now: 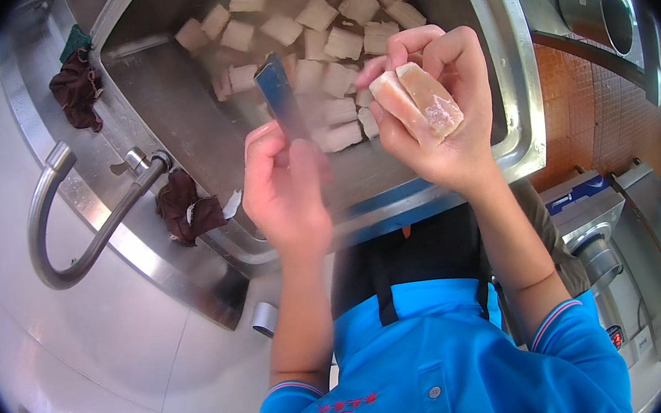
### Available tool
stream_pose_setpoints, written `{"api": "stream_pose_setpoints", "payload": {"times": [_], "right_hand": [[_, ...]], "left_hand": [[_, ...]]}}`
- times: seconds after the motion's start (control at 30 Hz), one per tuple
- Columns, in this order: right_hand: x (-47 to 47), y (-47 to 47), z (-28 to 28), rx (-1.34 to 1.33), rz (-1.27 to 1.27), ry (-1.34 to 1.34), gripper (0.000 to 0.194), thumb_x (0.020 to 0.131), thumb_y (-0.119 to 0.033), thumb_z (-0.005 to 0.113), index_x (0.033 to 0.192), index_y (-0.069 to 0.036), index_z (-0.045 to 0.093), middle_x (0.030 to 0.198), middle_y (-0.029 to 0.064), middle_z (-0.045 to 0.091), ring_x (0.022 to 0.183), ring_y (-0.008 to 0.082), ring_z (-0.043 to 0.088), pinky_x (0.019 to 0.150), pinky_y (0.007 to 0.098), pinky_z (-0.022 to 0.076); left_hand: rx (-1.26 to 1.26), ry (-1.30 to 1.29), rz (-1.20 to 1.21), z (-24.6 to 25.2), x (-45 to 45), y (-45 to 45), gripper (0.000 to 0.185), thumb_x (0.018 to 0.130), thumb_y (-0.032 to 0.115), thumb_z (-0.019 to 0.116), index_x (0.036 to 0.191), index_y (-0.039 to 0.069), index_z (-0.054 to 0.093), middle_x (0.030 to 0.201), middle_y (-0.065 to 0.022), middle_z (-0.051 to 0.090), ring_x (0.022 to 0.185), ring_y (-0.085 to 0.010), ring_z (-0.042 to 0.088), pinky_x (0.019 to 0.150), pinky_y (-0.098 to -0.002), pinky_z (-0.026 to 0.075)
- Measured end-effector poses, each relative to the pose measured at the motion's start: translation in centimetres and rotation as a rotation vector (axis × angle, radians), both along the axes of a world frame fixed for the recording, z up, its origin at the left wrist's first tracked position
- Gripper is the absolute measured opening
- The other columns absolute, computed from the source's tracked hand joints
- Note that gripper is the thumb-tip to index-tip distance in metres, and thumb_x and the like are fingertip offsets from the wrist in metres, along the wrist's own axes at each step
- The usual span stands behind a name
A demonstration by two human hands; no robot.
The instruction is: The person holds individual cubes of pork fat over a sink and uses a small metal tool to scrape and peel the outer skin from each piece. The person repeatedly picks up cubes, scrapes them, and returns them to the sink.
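My left hand (287,190) grips a flat blue tool (279,93) that points up over the sink; steam blurs its far part, so its exact kind is unclear. In the palm of my right hand (464,90) rests a pale, wet chunk of meat (430,100), split or lying as two pieces side by side, fingers curled behind it. Below both hands, the stainless steel sink (159,94) holds many similar pale meat chunks (318,14) in cloudy liquid. The chunks nearest me are partly covered by my hands.
Left of the basin stands a curved metal faucet (69,276). Dark rags (184,208) lie on the sink's rim, another dark cloth (76,92) with a green scouring pad (76,41) farther up. A steel pot (590,18) and kitchen equipment (587,208) stand at right.
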State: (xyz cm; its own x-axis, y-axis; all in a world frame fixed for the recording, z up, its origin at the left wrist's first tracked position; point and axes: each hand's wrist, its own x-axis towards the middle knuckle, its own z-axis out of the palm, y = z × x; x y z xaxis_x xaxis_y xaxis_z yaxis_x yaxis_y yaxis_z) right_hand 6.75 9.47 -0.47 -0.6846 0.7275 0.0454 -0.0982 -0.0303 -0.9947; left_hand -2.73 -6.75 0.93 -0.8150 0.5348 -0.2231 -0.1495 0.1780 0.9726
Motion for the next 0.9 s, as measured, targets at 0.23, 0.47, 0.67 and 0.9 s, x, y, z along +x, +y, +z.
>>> {"api": "stream_pose_setpoints", "payload": {"times": [0.23,0.47,0.67,0.9], "right_hand": [[0.2,0.5,-1.2,0.191,-0.001,-0.116,0.052,0.076,0.009,0.077,0.106,-0.007,0.038,0.111,0.0195,0.062,0.092,0.0167,0.062,0.084,0.03,0.0534],[-0.2,0.9,-1.9,0.322,-0.039,-0.121,0.059,0.072,0.012,0.079,0.108,-0.008,0.037,0.107,0.0194,0.064,0.087,0.014,0.06,0.078,0.0263,0.0511],[0.0,0.7,-2.6,0.282,-0.039,-0.148,0.059,0.07,0.014,0.079,0.106,-0.008,0.037,0.106,0.0196,0.063,0.086,0.0134,0.059,0.075,0.0259,0.051],[0.8,0.2,-3.6,0.217,-0.016,-0.245,0.054,0.071,0.013,0.078,0.101,-0.007,0.038,0.103,0.0184,0.063,0.088,0.014,0.06,0.075,0.0261,0.0517]], "left_hand": [[-0.115,0.432,-0.203,0.4,-0.8,1.0,0.017,0.091,-0.002,0.071,0.108,-0.003,0.071,0.104,-0.0149,0.068,0.087,-0.0248,0.066,0.077,-0.0311,0.052],[-0.2,0.717,-0.345,1.6,-1.1,0.6,0.017,0.081,0.0,0.078,0.097,0.002,0.074,0.094,-0.014,0.071,0.079,-0.0278,0.069,0.068,-0.0323,0.056],[-0.277,0.733,-0.381,0.4,-1.1,0.1,0.018,0.079,0.002,0.079,0.096,0.002,0.074,0.092,-0.0142,0.07,0.076,-0.03,0.07,0.068,-0.0338,0.058],[-0.276,0.719,-0.379,-0.4,-0.7,0.0,0.017,0.08,-0.002,0.077,0.096,0.001,0.073,0.093,-0.0151,0.071,0.079,-0.0306,0.07,0.069,-0.0349,0.057]]}}
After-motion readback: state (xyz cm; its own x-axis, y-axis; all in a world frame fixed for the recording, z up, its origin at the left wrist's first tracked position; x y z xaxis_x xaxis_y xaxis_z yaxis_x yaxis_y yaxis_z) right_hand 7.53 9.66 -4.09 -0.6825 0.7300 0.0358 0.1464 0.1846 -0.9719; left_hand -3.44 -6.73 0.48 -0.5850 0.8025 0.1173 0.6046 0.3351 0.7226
